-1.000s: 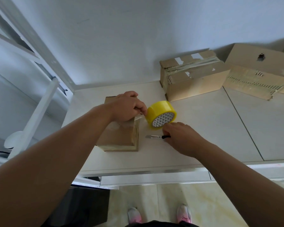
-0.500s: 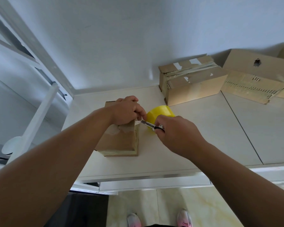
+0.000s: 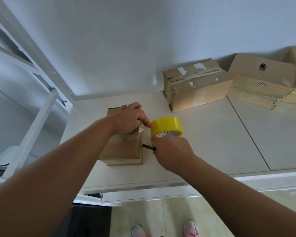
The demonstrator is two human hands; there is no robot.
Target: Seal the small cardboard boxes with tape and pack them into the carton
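While the left hand (image 3: 130, 118) lies knuckles-up on top of the small cardboard box (image 3: 121, 149), with its forearm reaching in from the lower left, its curled fingers pin a strip of clear tape (image 3: 141, 130) against the box's upper right edge. That strip runs a short way across to the yellow tape roll (image 3: 167, 125), which stands on edge just beside the box with its patterned core facing the camera (whether it rests on the table or hangs from the strip, I cannot tell). The right hand (image 3: 171, 151) comes in from the lower right, its knuckles just under the roll. Its fingers are closed round a slim dark cutter (image 3: 148, 147), whose tip points left and meets the box's taped right side. The two hands are near each other but not touching. The box sits toward the front left of the white table (image 3: 212, 142). Well apart from it, against the wall at the back right, are a taped cardboard box (image 3: 198, 93) and, just beside that, a cardboard box with a ragged hole (image 3: 256, 79). Pale shoes (image 3: 191, 228) show on the floor below the table's edge.
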